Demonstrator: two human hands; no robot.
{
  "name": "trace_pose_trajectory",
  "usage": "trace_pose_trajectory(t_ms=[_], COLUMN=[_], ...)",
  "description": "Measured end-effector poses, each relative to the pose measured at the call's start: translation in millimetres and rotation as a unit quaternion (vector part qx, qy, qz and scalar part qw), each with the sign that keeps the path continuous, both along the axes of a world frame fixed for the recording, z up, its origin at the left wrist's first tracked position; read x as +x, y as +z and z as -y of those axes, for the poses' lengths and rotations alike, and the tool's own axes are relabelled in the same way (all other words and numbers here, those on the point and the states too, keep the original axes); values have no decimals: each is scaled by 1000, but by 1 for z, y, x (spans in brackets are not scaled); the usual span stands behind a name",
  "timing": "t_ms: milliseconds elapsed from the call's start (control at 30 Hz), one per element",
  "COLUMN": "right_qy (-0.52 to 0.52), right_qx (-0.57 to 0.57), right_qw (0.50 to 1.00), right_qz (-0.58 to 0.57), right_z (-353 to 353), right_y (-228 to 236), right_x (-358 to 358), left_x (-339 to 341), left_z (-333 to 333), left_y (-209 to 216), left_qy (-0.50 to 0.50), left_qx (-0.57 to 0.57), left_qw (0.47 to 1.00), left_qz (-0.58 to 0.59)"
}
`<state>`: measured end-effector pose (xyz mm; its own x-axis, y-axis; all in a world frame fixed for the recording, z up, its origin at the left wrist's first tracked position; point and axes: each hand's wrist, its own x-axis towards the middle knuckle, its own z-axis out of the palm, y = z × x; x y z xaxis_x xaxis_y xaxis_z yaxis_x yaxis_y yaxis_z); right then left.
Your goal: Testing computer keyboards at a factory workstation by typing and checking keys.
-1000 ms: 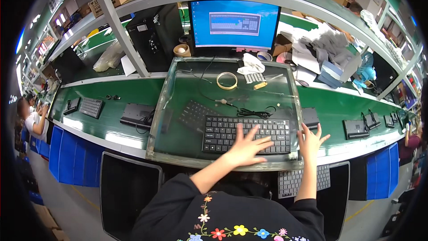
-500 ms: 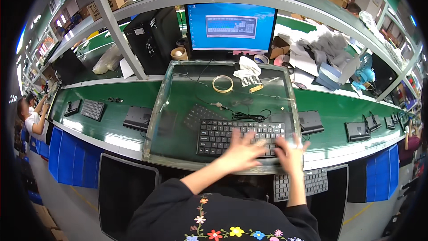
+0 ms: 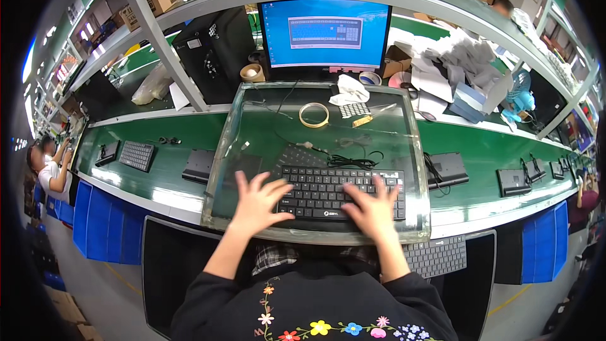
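A black keyboard (image 3: 314,197) lies flat on a glass-topped board (image 3: 221,183) in front of me. At its left end, my left hand (image 3: 255,202) has its fingers spread, with the fingertips over the left-hand keys. My right hand (image 3: 374,211) is spread over the right part of the same keyboard, fingers apart. Neither hand grasps anything; whether fingertips press keys is hard to tell. Behind the keyboard sits a bundled black cable (image 3: 353,161). Beyond the board, a monitor (image 3: 325,57) shows a window with a keyboard diagram, many of its keys blue.
A roll of tape (image 3: 314,115) and a white cloth (image 3: 349,91) lie on the board's far part. More keyboards (image 3: 137,156) rest on the green surface at both sides. Another keyboard (image 3: 437,256) is by my right forearm. Blue bins (image 3: 107,224) flank the bench below.
My left hand has moved left, from the keyboard's middle to its left end. My right hand has shifted left onto the right-hand keys. Items on the green surface sit slightly farther right.
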<state>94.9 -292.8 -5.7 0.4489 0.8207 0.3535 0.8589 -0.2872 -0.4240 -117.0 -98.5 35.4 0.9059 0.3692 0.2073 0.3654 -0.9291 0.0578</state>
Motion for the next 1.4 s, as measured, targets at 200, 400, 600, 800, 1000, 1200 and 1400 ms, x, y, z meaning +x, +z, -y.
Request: trace_pose_trajectory(t_ms=[200,400,600,800,1000,1200,1400], right_qy=[-258,-238,-141,-239,-266,-283,-220], right_qx=[-108,47,113,26,26,126,154], right_qw=[960,953,971,966,963,883,781], right_qz=[-18,-180,-156,99,31,-352,-564], right_z=[82,58,15,69,115,146,123], right_y=[-13,-7,-6,-14,-21,-66,-110], right_x=[72,69,80,16,21,114,148], left_x=[161,106,-42,-25,125,160,132], left_z=[126,98,13,-31,-65,-90,-104], left_y=[-44,-56,-17,-6,-38,-44,-27], left_qy=[-381,-293,-9,64,-43,-31,68], left_qx=[-96,-56,-77,-113,-114,-204,-178], left_qw=[919,951,996,987,991,974,976], left_qz=[16,76,47,97,48,92,107])
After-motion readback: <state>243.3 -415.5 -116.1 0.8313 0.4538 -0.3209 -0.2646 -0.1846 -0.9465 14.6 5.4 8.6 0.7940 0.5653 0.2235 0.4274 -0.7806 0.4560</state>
